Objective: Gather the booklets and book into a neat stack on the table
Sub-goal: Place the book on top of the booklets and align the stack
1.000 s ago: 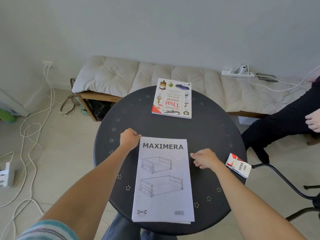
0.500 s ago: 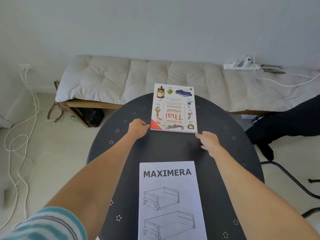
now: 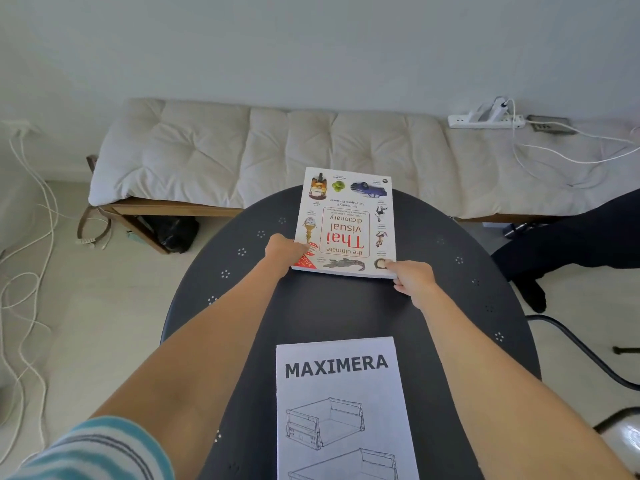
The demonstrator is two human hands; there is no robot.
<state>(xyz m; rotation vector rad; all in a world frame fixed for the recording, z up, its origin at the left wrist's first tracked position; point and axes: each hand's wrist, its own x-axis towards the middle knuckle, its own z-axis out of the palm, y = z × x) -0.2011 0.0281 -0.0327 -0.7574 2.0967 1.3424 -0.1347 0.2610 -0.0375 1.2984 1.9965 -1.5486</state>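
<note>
On the far side of the round dark table (image 3: pixel 433 306) lies a white paperback book (image 3: pixel 346 220), its far edge reaching past the table rim toward the cushioned bench (image 3: pixel 242 157). The cover is upside down from this side and reads "the ultimate Thai visual dictionary" in red inside a rounded red frame, with small pictures around it: a crocodile along the near edge, a blue car and a green fruit along the far edge. A red corner flash with white lettering sits at the near left corner, partly hidden. The left hand (image 3: pixel 284 249) grips that near left corner, fingers curled onto the cover; the right hand (image 3: pixel 414 277) pinches the near right corner, thumb on top beside a small round picture. Whether the book is lifted off the table or lying flat cannot be told. Well apart from it, at the near edge of the table, lies a white booklet (image 3: pixel 341 410) titled "MAXIMERA" in bold black capitals, above line drawings of drawer frames; its lower part runs out of view. A white power strip (image 3: pixel 485 121) with cables lies on the far right end of the bench.
</note>
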